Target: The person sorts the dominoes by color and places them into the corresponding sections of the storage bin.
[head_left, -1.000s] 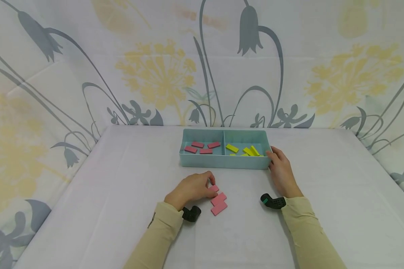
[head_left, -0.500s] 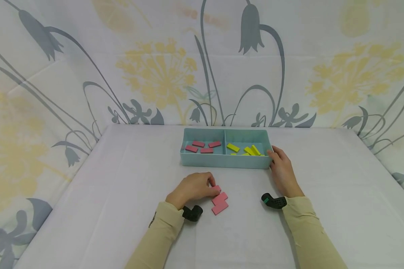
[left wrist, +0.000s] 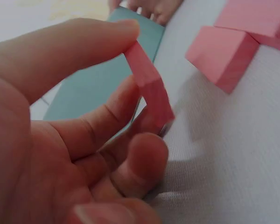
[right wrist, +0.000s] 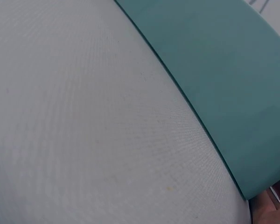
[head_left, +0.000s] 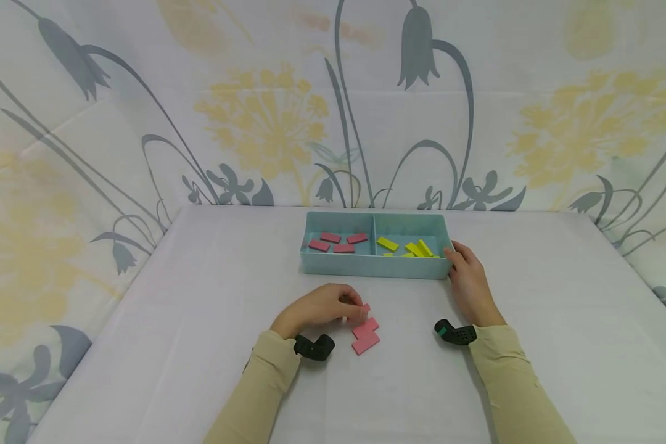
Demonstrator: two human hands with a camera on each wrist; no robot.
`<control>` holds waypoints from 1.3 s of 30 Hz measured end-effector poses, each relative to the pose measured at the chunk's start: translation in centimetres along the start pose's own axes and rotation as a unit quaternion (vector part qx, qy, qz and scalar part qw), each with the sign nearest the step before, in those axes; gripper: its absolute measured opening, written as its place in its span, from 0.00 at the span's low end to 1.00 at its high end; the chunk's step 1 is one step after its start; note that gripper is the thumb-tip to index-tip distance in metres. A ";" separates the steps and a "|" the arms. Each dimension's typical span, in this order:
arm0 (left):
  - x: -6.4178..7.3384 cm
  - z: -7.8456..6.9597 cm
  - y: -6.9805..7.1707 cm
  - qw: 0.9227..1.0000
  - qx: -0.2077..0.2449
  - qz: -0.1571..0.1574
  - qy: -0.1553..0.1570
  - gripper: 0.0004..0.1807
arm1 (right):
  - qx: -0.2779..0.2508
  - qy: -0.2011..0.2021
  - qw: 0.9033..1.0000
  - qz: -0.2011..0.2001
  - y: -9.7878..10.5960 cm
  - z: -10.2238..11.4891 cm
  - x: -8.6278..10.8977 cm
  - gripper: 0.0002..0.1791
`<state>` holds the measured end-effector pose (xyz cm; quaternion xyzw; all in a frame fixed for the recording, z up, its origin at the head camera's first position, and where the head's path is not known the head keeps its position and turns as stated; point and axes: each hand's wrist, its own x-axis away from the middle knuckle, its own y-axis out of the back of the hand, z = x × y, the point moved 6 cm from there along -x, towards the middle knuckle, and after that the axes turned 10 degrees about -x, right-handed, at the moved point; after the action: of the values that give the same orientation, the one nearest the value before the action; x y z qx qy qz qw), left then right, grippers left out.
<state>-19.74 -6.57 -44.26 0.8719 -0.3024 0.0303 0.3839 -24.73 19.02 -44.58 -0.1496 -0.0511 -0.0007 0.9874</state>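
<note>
In the head view my left hand point(head_left: 323, 308) pinches a small pink block point(left wrist: 151, 86) between thumb and fingertips. The left wrist view shows that block tilted, raised off the white cloth. Beside it two more flat pink blocks point(head_left: 365, 343) lie touching on the cloth. My right hand point(head_left: 472, 287) grips the right end of a light teal two-part box point(head_left: 338, 265), fingertips at its front corner. Only a bit of the right hand point(right wrist: 270, 212) shows in the right wrist view, at the box's corner.
Several pink blocks point(head_left: 344, 248) lie in the box's left compartment, several yellow blocks point(head_left: 387, 244) in the right one. A divider point(head_left: 374, 234) separates them. Behind the white table point(head_left: 200, 277) hangs a flower-patterned cloth point(head_left: 272, 123). Black wrist cameras point(head_left: 315, 348) sit on both wrists.
The pink block under my left hand has been drawn away from the other two and lifted, its fingers now turned inward. My right hand stays on the box.
</note>
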 end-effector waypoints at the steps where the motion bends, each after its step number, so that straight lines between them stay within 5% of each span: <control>1: 0.0 0.1 0.0 1.000 0.017 0.003 -0.003 0.12 | 0.001 -0.001 1.000 0.000 0.0 0.0 0.0 0.36; 8: -0.2 0.6 0.0 0.992 0.123 0.012 -0.028 0.14 | -0.001 -0.003 1.000 0.005 -0.1 0.2 0.1 0.35; 20: -0.3 1.8 0.7 0.982 0.182 -0.028 -0.045 0.16 | 0.002 -0.006 1.000 0.007 -0.3 0.1 0.2 0.35; 24: -0.4 2.3 0.9 0.972 0.222 -0.046 -0.057 0.15 | 0.000 0.004 1.000 0.009 -0.3 0.2 0.1 0.35; 27: -0.3 2.5 1.2 0.947 0.307 -0.052 -0.076 0.14 | -0.003 0.008 1.000 0.010 -0.2 0.2 0.1 0.34; 32: 0.2 3.0 2.3 0.870 0.471 -0.083 -0.116 0.08 | -0.009 0.008 1.000 0.007 -0.1 0.2 0.1 0.35; 39: 1.1 3.6 4.3 0.794 0.554 -0.182 -0.170 0.02 | -0.007 0.002 1.000 0.003 -0.1 0.1 0.0 0.36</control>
<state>-21.86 -11.80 -43.68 0.9655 -0.1301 -0.0267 -0.2238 -24.71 18.92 -44.44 -0.1562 -0.0488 0.0013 0.9865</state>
